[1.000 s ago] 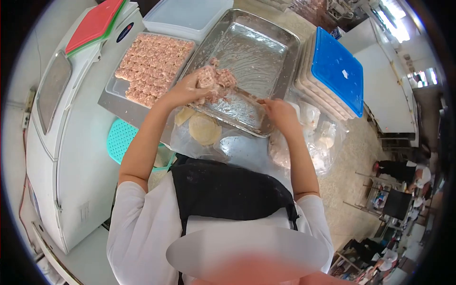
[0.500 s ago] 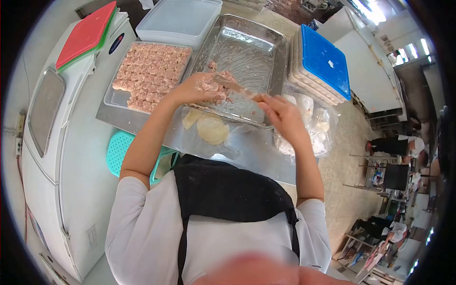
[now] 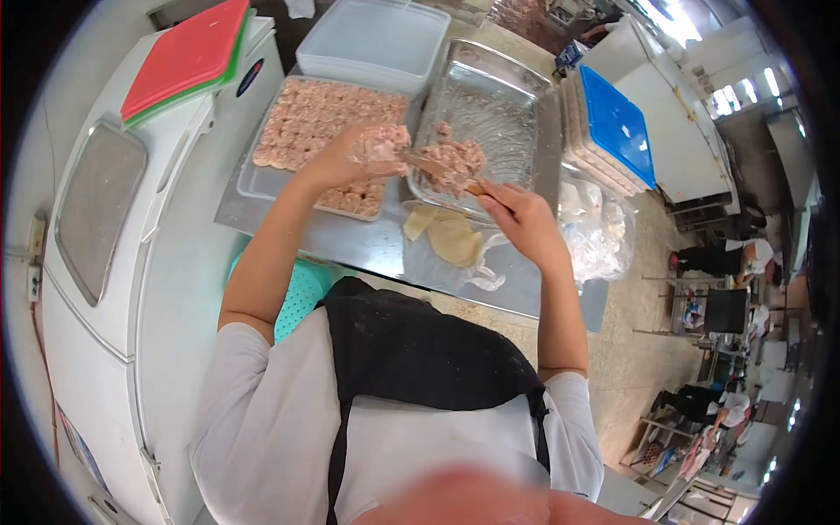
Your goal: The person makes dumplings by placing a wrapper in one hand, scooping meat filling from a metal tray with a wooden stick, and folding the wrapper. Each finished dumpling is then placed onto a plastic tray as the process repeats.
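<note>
1. Chest freezer [image 3: 131,227]: white, far left, with a glass lid panel. A round dark badge sits near its top corner; the lettering is too small to read.
2. Cutting boards [image 3: 188,54]: red over green, stacked on the freezer top.
3. Clear tray of dumplings [image 3: 302,122]: rows of pink filled pieces, on the steel tabletop [image 3: 350,241]. Against half a second ago it sits further right in the view; the head has turned, the tray's place on the tabletop looks the same.
4. Lidded white container [image 3: 372,39]: behind the tray.
5. Left hand [image 3: 359,153]: raised over the near right corner of the tray; grip cupped around a wrapper loaded with pink filling [image 3: 385,140]. Half a second ago it was lower, at the pan's near edge.
6. Spatula [image 3: 442,168]: a thin stick, tip at the filling in the left hand, handle end in the right hand.
7. Steel pan [image 3: 516,92]: mostly scraped bare; a mound of minced filling [image 3: 455,157] lies in its near corner.
8. Round wrappers [image 3: 451,236]: pale discs on plastic film, just in front of the pan.
9. Right hand [image 3: 516,214]: grip pinched on the spatula handle, beside the pan's near edge; its pose matches the earlier frame.
10. Stacked trays with blue lid [image 3: 617,122]: right of the pan; a small white label, unreadable.
11. Plastic bags [image 3: 599,232]: crumpled, at the tabletop's right end.
</note>
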`<state>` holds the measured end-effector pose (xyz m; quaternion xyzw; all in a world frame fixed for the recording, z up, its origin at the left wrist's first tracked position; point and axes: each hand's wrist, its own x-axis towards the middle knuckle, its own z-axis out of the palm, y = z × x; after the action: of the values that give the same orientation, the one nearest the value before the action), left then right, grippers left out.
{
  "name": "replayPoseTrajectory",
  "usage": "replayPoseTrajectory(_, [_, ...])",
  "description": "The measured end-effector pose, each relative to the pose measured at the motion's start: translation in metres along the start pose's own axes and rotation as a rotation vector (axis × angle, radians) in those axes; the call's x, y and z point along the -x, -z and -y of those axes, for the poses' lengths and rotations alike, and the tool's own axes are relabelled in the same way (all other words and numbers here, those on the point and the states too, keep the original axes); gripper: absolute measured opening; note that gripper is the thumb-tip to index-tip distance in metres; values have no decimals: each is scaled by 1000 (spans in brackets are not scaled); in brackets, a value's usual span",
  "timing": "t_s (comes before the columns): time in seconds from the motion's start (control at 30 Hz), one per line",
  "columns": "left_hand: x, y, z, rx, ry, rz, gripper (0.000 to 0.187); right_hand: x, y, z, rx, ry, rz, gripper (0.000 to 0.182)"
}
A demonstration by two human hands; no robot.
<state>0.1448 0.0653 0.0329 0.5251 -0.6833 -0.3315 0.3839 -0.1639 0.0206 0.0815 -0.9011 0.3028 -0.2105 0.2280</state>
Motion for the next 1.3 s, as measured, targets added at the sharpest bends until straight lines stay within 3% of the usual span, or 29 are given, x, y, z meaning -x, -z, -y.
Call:
replayPoseTrajectory(0.1, [41, 46, 48, 59, -92, -83, 50, 11, -13, 1, -184, -133, -6, 29])
replayPoseTrajectory(0.17, [72, 77, 68, -16, 171, -175, 52, 28, -33, -20, -395, -307, -44, 33])
replayPoseTrajectory(0.2, [87, 86, 82, -14, 177, -177, 52, 35, -39, -19, -397, -308, -37, 33])
replayPoseTrajectory(0.27, [113, 90, 114, -396, 258, -240, 57, 44, -49, -11, -606, -579, -64, 30])
replayPoseTrajectory(0.3, [121, 84, 126, -394, 263, -240, 57, 45, -55, -2, -636, -596, -90, 29])
replayPoseTrajectory(0.4, [132, 67, 143, -498, 167, -402, 58, 53, -71, 3, -664, -635, -68, 27])
replayPoseTrajectory(0.57, [118, 51, 133, -519, 465, -245, 70, 45, -78, 22, -607, -659, -79, 26])
replayPoseTrajectory(0.7, [105, 38, 149, -459, 438, -236, 74, 40, -77, 31, -543, -637, -108, 26])
replayPoseTrajectory(0.77, [101, 30, 157, -441, 243, -388, 73, 43, -80, 28, -547, -637, -99, 26])
replayPoseTrajectory(0.9, [111, 30, 169, -410, 244, -374, 72, 50, -81, 16, -570, -649, -63, 27])
replayPoseTrajectory(1.07, [123, 33, 148, -467, 346, -528, 64, 53, -67, -5, -607, -657, -40, 28])
replayPoseTrajectory(1.17, [114, 23, 162, -467, 376, -568, 68, 53, -58, -18, -642, -646, -21, 30])
replayPoseTrajectory(1.3, [110, 25, 166, -573, 305, -518, 67, 56, -44, -44, -569, -605, 11, 31])
